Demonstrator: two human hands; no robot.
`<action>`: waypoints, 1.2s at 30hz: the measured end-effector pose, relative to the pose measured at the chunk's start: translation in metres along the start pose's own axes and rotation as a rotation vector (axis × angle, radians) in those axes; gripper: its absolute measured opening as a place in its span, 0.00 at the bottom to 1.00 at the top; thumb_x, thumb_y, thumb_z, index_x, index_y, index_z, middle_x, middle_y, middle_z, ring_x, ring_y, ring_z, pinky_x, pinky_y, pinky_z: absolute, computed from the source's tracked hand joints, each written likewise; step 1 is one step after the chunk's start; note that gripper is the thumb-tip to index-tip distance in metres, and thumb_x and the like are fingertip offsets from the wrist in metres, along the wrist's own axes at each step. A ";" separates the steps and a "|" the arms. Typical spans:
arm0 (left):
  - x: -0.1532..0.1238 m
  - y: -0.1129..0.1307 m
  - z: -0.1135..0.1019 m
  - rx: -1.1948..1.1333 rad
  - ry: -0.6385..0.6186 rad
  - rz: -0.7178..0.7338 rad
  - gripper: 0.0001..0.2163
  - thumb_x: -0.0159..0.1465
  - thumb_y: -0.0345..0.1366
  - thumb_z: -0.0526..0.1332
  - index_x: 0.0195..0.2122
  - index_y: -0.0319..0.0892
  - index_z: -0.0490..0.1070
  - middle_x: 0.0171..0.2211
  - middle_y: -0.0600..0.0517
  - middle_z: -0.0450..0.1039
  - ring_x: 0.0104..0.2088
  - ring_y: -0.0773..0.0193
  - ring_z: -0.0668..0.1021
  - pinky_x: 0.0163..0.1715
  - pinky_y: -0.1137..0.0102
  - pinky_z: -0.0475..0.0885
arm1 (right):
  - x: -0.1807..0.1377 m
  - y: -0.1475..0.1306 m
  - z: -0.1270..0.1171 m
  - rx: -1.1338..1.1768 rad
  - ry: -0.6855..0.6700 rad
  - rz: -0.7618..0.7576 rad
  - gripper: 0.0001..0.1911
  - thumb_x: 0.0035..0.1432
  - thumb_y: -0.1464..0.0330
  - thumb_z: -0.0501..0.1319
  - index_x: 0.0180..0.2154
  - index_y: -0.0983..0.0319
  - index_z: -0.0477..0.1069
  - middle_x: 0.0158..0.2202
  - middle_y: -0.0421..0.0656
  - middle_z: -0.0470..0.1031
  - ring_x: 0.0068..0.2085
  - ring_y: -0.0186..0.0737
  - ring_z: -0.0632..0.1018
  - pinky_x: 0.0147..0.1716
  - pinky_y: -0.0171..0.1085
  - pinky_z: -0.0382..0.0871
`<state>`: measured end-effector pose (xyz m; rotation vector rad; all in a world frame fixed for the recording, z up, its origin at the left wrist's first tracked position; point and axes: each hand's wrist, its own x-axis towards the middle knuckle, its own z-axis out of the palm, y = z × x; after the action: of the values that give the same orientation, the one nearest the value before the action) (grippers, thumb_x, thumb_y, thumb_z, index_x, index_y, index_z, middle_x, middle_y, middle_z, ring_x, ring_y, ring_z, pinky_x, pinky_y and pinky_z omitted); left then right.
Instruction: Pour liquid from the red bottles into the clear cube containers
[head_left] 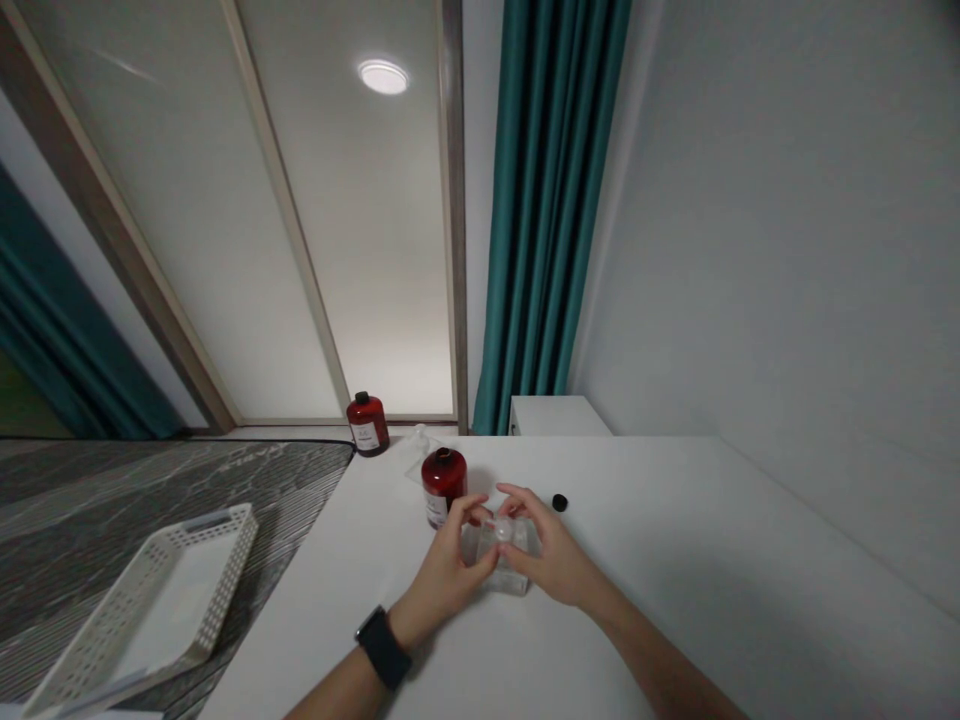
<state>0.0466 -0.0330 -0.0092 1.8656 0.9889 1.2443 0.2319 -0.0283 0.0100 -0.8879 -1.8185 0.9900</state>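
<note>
A smooth white tabletop (600, 640) fills the lower middle and right of the frame; at lower left lies a white perforated plastic basket (229, 580). Low in the centre, the left hand (444, 572), with a dark watch at its wrist, and the right hand (553, 552) face each other. Both have half-curled fingers, thumbs and fingertips closed loosely around a clear, colourless plastic-looking piece (510, 582) between them, just below the frame's centre. It is see-through and glossy, with a whitish rounded part on top and a squarish lower edge; its finer shape is blurred. Just beside the left fingertips stands a deep-red, round-shouldered bottle (444, 475), white-labelled and dark-necked. Near the right fingertips lies a small round black cap (560, 503).
</note>
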 end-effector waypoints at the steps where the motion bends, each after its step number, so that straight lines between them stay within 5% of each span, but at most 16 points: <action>1: 0.000 0.000 0.000 0.001 -0.001 -0.005 0.23 0.60 0.29 0.62 0.55 0.45 0.59 0.41 0.51 0.71 0.44 0.58 0.73 0.51 0.60 0.67 | 0.000 0.000 0.000 -0.009 0.009 -0.005 0.32 0.53 0.73 0.63 0.60 0.57 0.61 0.45 0.42 0.69 0.48 0.43 0.72 0.54 0.45 0.64; 28: 0.001 -0.006 0.001 0.008 0.000 0.046 0.22 0.61 0.31 0.63 0.55 0.43 0.61 0.39 0.51 0.71 0.41 0.58 0.74 0.48 0.60 0.68 | 0.000 -0.013 0.004 -0.112 -0.003 -0.018 0.34 0.49 0.75 0.67 0.58 0.55 0.64 0.47 0.43 0.68 0.50 0.46 0.72 0.56 0.47 0.64; 36: 0.000 -0.001 0.000 0.050 0.012 0.030 0.20 0.61 0.30 0.63 0.54 0.44 0.62 0.39 0.51 0.72 0.42 0.59 0.74 0.49 0.60 0.69 | -0.001 -0.007 -0.005 -0.169 0.039 -0.099 0.32 0.53 0.80 0.54 0.59 0.57 0.62 0.44 0.43 0.70 0.48 0.43 0.73 0.56 0.46 0.64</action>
<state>0.0468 -0.0323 -0.0104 1.9196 1.0105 1.2603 0.2359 -0.0313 0.0177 -0.9023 -1.9142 0.7609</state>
